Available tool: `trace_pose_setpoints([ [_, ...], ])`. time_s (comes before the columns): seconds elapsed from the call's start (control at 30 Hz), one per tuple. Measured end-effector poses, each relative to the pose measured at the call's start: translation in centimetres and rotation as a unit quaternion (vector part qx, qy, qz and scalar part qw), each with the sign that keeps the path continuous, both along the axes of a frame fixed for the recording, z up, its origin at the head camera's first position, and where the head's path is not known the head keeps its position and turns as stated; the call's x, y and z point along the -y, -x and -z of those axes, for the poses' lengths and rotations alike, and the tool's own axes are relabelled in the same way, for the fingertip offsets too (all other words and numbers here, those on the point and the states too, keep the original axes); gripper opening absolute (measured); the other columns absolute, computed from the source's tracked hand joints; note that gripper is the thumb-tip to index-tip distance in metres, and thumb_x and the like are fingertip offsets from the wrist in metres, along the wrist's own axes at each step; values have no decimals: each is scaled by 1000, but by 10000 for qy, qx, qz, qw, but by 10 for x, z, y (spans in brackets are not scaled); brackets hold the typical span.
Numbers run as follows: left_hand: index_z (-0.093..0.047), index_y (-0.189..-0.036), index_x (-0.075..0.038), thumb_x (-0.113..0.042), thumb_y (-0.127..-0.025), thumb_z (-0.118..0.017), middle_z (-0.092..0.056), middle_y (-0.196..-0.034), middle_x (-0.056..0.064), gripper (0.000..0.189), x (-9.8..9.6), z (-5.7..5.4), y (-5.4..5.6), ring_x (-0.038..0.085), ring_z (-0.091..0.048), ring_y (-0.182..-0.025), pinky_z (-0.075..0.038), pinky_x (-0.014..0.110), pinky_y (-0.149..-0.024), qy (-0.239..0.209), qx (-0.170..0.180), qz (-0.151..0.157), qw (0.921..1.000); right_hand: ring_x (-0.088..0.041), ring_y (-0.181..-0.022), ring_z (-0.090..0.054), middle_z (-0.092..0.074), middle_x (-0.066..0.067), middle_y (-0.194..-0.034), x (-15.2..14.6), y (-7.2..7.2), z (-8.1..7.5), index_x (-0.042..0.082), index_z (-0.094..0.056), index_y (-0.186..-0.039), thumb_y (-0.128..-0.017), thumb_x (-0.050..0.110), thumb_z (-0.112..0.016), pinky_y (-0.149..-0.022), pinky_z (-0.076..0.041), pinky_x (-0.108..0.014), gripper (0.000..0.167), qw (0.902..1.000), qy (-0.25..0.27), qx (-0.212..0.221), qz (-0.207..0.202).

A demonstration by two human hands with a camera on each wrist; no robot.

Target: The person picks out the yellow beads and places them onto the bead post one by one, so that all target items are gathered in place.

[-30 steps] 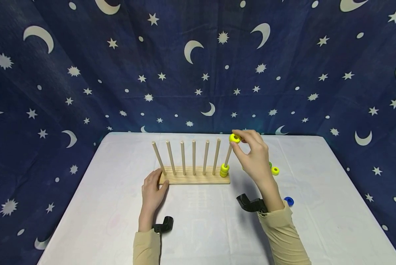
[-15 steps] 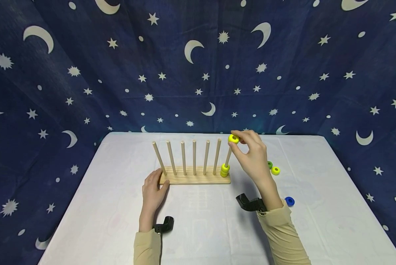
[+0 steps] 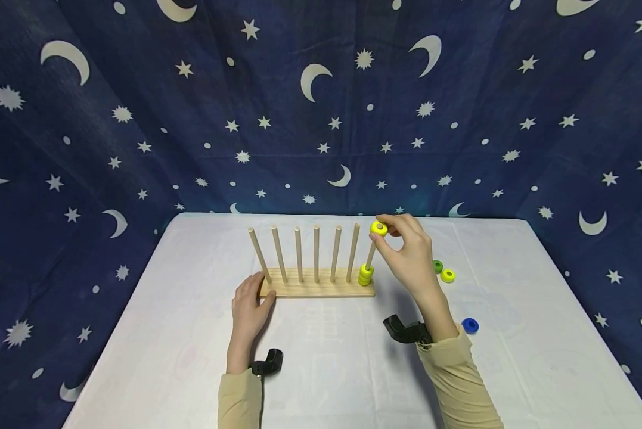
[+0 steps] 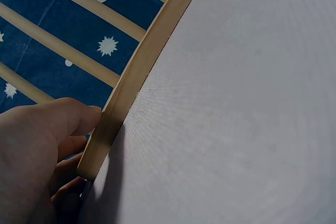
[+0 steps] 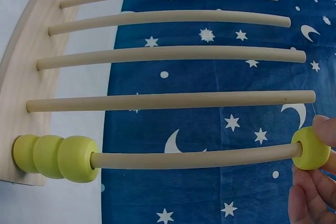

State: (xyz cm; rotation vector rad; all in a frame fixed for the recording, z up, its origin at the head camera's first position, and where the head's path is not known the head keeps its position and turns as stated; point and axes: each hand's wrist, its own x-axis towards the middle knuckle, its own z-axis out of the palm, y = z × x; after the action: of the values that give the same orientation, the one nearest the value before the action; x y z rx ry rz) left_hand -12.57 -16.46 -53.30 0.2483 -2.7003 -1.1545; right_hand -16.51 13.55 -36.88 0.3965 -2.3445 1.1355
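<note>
A wooden peg rack (image 3: 315,289) with a row of several upright dowels stands on the white table. My left hand (image 3: 250,307) grips the rack's left end, thumb along the front edge in the left wrist view. Three yellow beads (image 5: 55,157) are stacked at the foot of the rightmost dowel (image 5: 199,159). At that dowel's top, my right hand (image 3: 411,253) pinches another yellow bead (image 5: 311,149) between thumb and fingers. The dowel's tip sits in the bead's hole. The other dowels carry no beads.
To the right of the rack lie a green bead (image 3: 437,266) and a loose yellow bead (image 3: 447,275). A blue bead (image 3: 470,325) lies nearer, beside the right forearm. Behind the white table (image 3: 321,369) hangs a dark blue cloth (image 3: 278,89) with moons and stars.
The right hand has brought the yellow bead slightly left and down onto the tip of the rightmost dowel. The left hand has stayed on the rack's end.
</note>
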Motion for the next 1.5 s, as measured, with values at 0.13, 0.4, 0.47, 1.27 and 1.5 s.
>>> trace_pose_setpoints([
  [0.13,-48,-141,-7,-22,-91,-63,-45,-148,14,54,0,1,0,35,-30,-142,-23,54,-110,23,-6,14,10000,-23,-90,-57,-65,-10,-101,0,-1,2,4,-68,-113,-81,9,-76,-79,-43,-32,34,10000,19,28,6],
  [0.4,-48,-141,-7,-22,-91,-63,-45,-148,14,54,0,3,0,35,-31,-141,-23,54,-110,48,-21,27,10000,-22,-89,-57,-65,-9,-100,-1,-2,8,6,-69,-112,-80,10,-77,-78,-43,-30,33,10000,38,-30,23],
  [0.47,-48,-140,-7,-22,-91,-63,-45,-148,14,54,0,4,-1,35,-31,-141,-23,55,-110,35,-33,28,10000,-22,-88,-57,-65,-9,-100,-2,-2,10,6,-69,-112,-80,10,-77,-78,-43,-30,33,10000,42,-65,21],
  [1.27,-49,-139,-6,-22,-90,-63,-46,-146,15,53,-1,10,-5,35,-32,-140,-24,55,-108,-2,-188,24,9998,-24,-88,-59,-65,-10,-97,-4,-13,25,5,-69,-110,-80,10,-76,-80,-47,-37,31,9999,143,4,61],
  [1.5,-48,-140,-6,-23,-91,-62,-45,-147,15,54,0,11,-7,35,-30,-141,-22,54,-110,-22,-154,4,9999,-24,-90,-60,-66,-11,-100,-6,-15,27,5,-68,-112,-82,9,-74,-81,-48,-37,30,9998,152,-69,90],
])
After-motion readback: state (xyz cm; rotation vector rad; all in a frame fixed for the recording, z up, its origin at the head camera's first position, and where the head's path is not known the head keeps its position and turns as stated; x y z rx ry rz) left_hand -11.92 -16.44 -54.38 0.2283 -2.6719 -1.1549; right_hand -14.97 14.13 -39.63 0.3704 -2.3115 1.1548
